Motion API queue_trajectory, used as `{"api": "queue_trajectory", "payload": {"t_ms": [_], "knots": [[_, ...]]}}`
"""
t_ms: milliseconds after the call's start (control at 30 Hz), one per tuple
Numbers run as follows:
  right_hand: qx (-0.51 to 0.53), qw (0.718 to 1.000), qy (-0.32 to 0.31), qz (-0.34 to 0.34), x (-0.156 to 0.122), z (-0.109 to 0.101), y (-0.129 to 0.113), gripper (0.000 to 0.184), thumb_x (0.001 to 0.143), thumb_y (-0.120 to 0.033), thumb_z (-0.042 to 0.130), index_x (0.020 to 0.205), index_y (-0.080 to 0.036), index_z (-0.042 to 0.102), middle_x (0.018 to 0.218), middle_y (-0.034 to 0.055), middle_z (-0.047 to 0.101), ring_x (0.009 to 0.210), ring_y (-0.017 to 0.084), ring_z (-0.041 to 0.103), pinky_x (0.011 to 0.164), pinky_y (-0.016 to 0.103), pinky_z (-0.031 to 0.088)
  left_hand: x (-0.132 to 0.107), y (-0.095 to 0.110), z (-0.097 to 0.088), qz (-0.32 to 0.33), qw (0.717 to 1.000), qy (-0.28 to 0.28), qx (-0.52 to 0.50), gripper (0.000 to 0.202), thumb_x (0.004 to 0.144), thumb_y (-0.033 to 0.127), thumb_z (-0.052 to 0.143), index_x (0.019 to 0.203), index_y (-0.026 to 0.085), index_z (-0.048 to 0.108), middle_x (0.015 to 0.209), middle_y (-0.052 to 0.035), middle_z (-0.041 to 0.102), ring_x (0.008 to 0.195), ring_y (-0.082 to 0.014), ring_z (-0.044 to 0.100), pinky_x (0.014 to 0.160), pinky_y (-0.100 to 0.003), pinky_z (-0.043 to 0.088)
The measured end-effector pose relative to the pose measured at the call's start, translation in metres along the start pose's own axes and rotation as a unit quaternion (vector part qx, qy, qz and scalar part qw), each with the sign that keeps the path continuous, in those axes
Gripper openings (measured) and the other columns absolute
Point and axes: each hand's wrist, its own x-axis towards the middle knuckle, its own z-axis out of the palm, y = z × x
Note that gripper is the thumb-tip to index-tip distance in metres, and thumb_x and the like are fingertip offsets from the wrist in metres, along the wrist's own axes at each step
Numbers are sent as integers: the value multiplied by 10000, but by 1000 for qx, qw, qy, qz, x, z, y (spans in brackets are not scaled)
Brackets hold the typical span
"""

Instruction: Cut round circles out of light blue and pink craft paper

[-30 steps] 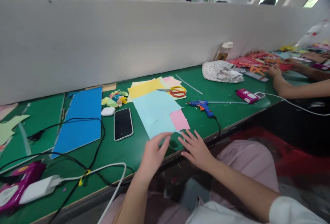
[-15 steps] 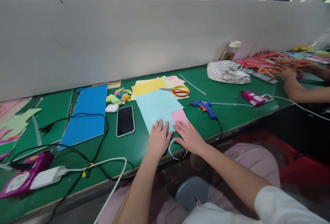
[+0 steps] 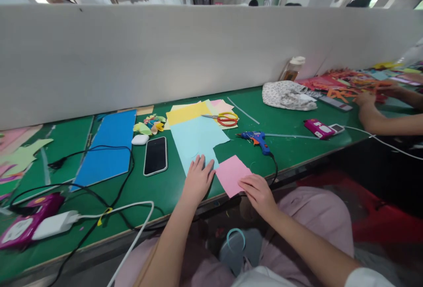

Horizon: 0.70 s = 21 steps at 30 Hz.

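Observation:
My right hand [image 3: 259, 192] pinches a pink square of paper [image 3: 233, 173] by its lower right edge, holding it over the table's front edge. Flat on a light blue paper sheet [image 3: 200, 135] lies my left hand [image 3: 199, 179], fingers stretched out, its thumb side close to the pink paper's left corner. Above the blue sheet, a yellow sheet [image 3: 187, 114] carries scissors [image 3: 223, 118] with red and yellow handles. A blue hot glue gun [image 3: 256, 139] rests to the right of the sheets. Below the table, a light blue paper strip [image 3: 235, 239] shows as a curl.
Left of the sheets are a phone [image 3: 156, 156], a white earbud case [image 3: 140, 139], paper flower pieces [image 3: 150, 124], a blue board [image 3: 107, 146] and cables. A cloth bag [image 3: 287, 95] and a bottle [image 3: 292, 69] stand back right, near another person's hands [image 3: 366, 98].
My right hand has picked the pink paper up off the table and moved right and down with it. The light blue strip has dropped below the table edge. My left hand stays on the sheet.

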Motion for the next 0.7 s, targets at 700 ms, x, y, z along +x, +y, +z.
{"api": "queue_trajectory", "payload": {"t_ms": [700], "knots": [[100, 988, -61, 105, 29, -24, 6, 283, 866, -208, 472, 899, -235, 752, 886, 26, 771, 811, 177, 726, 750, 269, 588, -55, 103, 31, 224, 951, -117, -178, 377, 926, 208, 364, 1255, 140, 534, 1351, -133, 527, 1368, -262, 323, 1138, -503, 241]]}}
